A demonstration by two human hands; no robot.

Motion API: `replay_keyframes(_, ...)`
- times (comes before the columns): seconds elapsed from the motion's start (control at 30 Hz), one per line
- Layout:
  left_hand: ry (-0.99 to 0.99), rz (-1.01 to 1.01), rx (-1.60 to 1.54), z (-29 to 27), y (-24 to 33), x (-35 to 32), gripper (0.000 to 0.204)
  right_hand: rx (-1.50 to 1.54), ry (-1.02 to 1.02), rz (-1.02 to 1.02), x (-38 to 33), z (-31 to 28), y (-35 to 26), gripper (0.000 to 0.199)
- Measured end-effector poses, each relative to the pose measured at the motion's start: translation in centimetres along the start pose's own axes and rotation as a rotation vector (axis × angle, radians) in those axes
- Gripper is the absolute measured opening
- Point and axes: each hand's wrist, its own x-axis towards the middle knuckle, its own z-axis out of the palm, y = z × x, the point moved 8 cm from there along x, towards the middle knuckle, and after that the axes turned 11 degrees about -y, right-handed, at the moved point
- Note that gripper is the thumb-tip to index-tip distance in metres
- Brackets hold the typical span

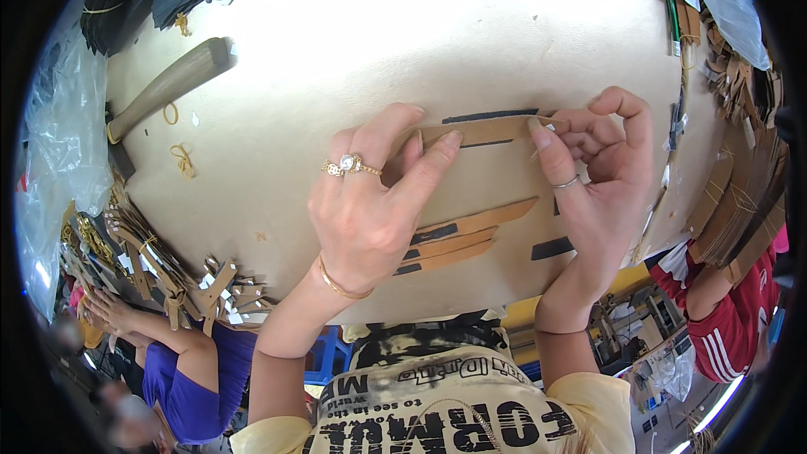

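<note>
A long tan leather strap is stretched sideways just above the table, pinched at both ends. My left hand grips its left end between thumb and fingers; rings and a bracelet show on this hand. At the right end, my right hand pinches the strap between thumb and index finger, with other fingers curled. A thin black strip lies just beyond the strap. Nearer to me, several tan strap pieces with black patches lie on the table, partly hidden by my left hand. A short black piece lies beside my right wrist.
A wooden-handled tool and rubber bands lie at left. Bundled leather pieces line the left edge; brown strap bundles line the right. Clear plastic hangs at far left. Co-workers in purple and red sit at either side.
</note>
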Motion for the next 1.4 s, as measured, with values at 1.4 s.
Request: replay_keyframes(1.4,0.066,-0.121,-0.694,-2.3,-1.2,-0.4,0.034,-0.631,-0.051,-0.389,-3.1,7.3,-3.8,0.037)
